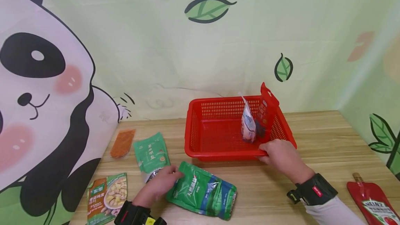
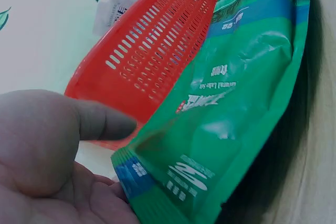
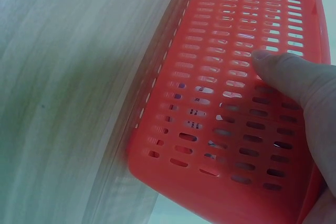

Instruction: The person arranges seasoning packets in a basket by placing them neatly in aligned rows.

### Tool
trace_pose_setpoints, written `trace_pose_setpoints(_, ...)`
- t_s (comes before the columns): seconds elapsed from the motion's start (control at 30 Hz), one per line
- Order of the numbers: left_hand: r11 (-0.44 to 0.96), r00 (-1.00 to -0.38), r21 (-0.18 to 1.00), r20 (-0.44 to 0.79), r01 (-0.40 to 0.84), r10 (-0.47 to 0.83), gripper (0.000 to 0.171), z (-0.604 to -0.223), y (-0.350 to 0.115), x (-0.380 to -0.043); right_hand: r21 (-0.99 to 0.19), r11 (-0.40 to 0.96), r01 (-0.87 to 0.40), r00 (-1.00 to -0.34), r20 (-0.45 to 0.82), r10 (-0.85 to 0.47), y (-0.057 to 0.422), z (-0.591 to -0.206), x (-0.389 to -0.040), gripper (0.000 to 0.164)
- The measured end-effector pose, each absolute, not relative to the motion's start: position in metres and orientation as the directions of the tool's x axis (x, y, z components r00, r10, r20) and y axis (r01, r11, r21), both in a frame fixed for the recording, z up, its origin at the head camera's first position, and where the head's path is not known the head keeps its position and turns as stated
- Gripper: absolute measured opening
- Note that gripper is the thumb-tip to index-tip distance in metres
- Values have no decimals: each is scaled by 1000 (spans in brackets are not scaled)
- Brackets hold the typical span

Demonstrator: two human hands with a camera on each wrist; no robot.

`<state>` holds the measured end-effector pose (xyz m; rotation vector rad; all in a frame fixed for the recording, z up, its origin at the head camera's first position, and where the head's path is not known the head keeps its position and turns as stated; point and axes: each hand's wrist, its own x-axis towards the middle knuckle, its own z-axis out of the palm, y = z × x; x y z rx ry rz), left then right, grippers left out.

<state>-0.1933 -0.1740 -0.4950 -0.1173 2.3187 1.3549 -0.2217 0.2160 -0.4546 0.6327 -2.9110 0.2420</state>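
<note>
My left hand (image 1: 162,183) pinches the upper left corner of a green pouch (image 1: 203,192) with a blue band, labelled as natural lake salt. In the left wrist view the thumb (image 2: 113,123) lies over the pouch's corner and the other fingers are partly hidden behind it. My right hand (image 1: 282,157) grips the near rim of a red plastic basket (image 1: 215,155) at its right side. Its thumb (image 3: 278,66) presses on the slotted outer wall. Inside the basket, a white packet (image 1: 248,126) and a red pouch (image 1: 267,114) stand upright at the right end.
Left of the basket lie a flat orange packet (image 1: 123,143), a light green pouch (image 1: 152,152) partly covered by my left hand, and a food packet (image 1: 107,197) picturing a bowl. A red Heinz spout pouch (image 1: 373,200) lies at the right. A printed cloth backs the wooden table (image 1: 318,131).
</note>
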Motion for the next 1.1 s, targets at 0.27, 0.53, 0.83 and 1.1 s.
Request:
trace_pose_setpoints(0.27, 397, -830, 844, -484, -360, 276, 41, -502, -178, -195, -115, 897, -428, -895, 195, -402, 217, -455, -221, 20)
trace_pose_setpoints(0.53, 404, -832, 851, -468, -335, 298, 43, -497, -174, -194, -125, 896, -427, -896, 193, -400, 217, -455, -221, 20)
trace_pose_setpoints(0.83, 490, -855, 838, -421, -239, 303, 26, -470, -166, -187, -137, 898, -419, -901, 183, -393, 216, -456, -223, 21)
trace_pose_setpoints(1.1, 538, -873, 840, -309, -66, 377, 21, -433, -157, -178, -163, 900, -404, -911, 160, -379, 216, -455, -223, 22)
